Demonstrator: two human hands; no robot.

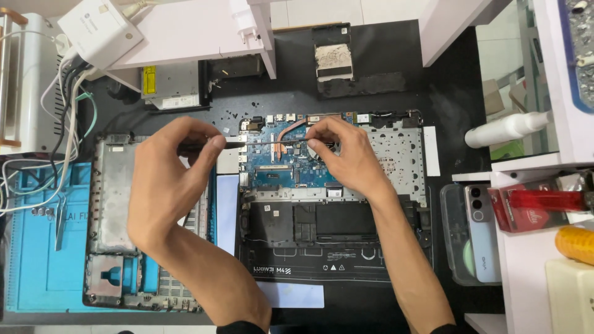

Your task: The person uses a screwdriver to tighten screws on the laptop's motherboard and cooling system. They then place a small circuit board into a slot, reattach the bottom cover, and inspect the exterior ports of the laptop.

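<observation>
An opened laptop chassis lies on the black bench with its blue motherboard and a copper heat pipe exposed. My left hand grips the dark handle of a long thin screwdriver, whose shaft runs rightward across the board. My right hand pinches the shaft near its tip, over the middle of the motherboard by the heat pipe. The tip itself is hidden under my right fingers.
The removed grey bottom cover lies left on a blue work mat, with tweezers. An optical drive sits behind. A phone in a clear case, a white bottle and white shelves stand at right.
</observation>
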